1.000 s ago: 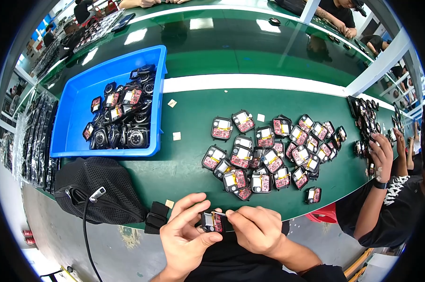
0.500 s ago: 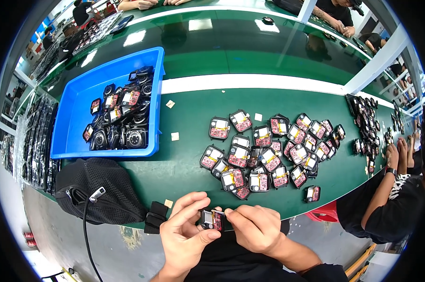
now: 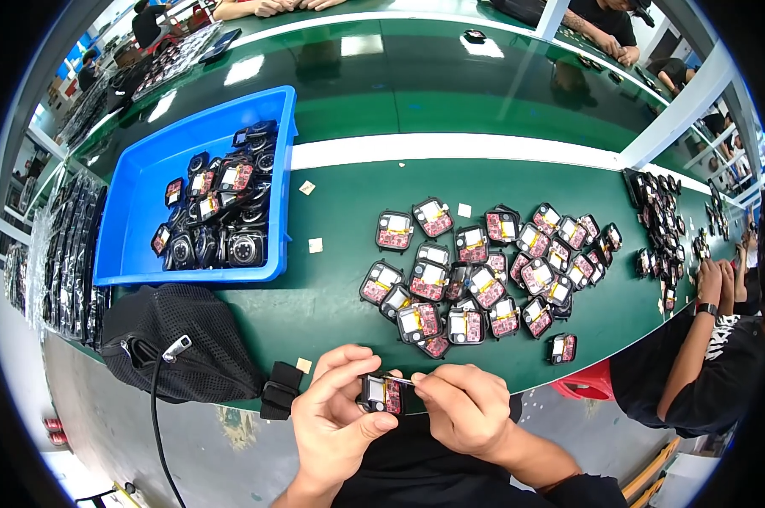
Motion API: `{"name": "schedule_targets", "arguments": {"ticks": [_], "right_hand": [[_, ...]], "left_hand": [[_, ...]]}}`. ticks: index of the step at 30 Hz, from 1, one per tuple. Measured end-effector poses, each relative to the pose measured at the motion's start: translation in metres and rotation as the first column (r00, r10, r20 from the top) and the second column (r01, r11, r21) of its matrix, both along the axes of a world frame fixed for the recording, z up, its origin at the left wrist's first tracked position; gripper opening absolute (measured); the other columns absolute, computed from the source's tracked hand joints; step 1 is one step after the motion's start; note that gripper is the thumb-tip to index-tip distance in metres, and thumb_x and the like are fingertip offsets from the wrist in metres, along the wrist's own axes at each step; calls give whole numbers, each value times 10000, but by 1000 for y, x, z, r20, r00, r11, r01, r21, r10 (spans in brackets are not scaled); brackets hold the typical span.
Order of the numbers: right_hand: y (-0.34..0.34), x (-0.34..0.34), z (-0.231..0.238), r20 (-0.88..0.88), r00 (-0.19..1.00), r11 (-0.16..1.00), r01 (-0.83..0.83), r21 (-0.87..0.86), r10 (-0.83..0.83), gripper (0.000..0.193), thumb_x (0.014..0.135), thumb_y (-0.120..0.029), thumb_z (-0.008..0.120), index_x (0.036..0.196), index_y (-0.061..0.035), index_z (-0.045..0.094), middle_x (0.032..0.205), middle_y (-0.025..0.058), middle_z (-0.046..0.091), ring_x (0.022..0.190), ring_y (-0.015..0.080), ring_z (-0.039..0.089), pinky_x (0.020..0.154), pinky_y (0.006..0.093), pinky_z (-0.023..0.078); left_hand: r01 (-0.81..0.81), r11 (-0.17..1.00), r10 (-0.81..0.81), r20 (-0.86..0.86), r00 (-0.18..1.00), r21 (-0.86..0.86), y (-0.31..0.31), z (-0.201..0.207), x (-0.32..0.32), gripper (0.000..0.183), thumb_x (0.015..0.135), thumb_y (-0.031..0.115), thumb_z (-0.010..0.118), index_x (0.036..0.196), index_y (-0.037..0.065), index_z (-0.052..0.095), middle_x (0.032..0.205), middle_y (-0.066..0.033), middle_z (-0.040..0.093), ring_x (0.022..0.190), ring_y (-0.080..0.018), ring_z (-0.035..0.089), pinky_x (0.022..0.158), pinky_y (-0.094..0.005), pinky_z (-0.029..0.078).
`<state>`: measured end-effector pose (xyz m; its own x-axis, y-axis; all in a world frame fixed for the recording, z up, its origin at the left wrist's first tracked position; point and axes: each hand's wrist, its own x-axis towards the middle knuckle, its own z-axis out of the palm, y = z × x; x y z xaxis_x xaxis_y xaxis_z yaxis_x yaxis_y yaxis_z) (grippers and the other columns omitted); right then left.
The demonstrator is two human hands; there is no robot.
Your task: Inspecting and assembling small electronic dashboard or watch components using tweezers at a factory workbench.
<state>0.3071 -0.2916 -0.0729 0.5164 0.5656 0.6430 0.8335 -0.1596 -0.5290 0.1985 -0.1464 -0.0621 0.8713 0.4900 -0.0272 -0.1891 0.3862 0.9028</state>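
Note:
Close to the table's front edge, my left hand grips a small black electronic device housing by its sides. Its open face shows a red circuit board and a pale rectangular part. My right hand pinches a thin metal tool, possibly tweezers, whose tip reaches the upper edge of the housing. Most of the tool is hidden in my fingers. Beyond my hands, several similar opened housings lie in a loose group on the green table, red boards facing up.
A blue bin at the left holds several black devices. A black mesh bag and a black strap lie near the front edge. More devices are heaped at the right, where a co-worker's arm reaches in. A white rail crosses behind.
The metal tool shows more clearly at the housing's upper edge. My right hand has shifted slightly right, and the housing has turned slightly so its board faces up more.

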Motion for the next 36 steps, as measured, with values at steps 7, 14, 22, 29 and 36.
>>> {"name": "schedule_targets", "arguments": {"ticks": [7, 14, 22, 29, 36], "right_hand": [[0, -1, -1, 18, 1000, 1000, 23, -9, -22, 311, 704, 36, 775, 1011, -9, 749, 871, 63, 650, 587, 165, 601, 502, 289, 503], [0, -1, -3, -14, 1000, 1000, 13, 18, -13, 289, 729, 12, 799, 1011, -19, 748, 871, 61, 645, 582, 167, 601, 499, 290, 504], [0, 0, 2, -44, 999, 999, 28, 29, -26, 299, 706, 19, 818, 993, -23, 745, 864, 59, 639, 565, 165, 595, 493, 289, 497], [2, 0, 4, -24, 999, 1000, 21, 3, -21, 277, 713, 17, 821, 977, -19, 744, 861, 58, 643, 562, 168, 592, 489, 294, 494], [-1, -1, 4, -58, 998, 1000, 15, 17, -14, 284, 701, 30, 819, 971, -16, 745, 857, 64, 650, 569, 174, 602, 488, 299, 500]], "left_hand": [[-24, 999, 24, -14, 1000, -23, -4, 2, -1, 635, 758, 40, 899, 1307, -87, 607, 1399, -137, 463, 1189, -233, 609, 998, -342, 530], [-45, 999, 45, -11, 999, -11, -4, 1, -1, 649, 755, 63, 907, 1307, -95, 605, 1414, -139, 467, 1199, -245, 612, 990, -339, 536], [-65, 997, 65, -1, 998, 29, -2, -1, -1, 661, 747, 64, 911, 1309, -96, 603, 1414, -142, 467, 1208, -250, 606, 971, -325, 550], [-24, 998, 25, -11, 1000, 62, -3, 1, -2, 647, 742, 22, 905, 1302, -84, 599, 1399, -164, 477, 1194, -271, 619, 974, -352, 565], [16, 1000, -16, 40, 999, 5, -5, 0, -2, 620, 772, -38, 864, 1318, -68, 573, 1358, -196, 526, 1211, -304, 624, 982, -381, 577]]}}
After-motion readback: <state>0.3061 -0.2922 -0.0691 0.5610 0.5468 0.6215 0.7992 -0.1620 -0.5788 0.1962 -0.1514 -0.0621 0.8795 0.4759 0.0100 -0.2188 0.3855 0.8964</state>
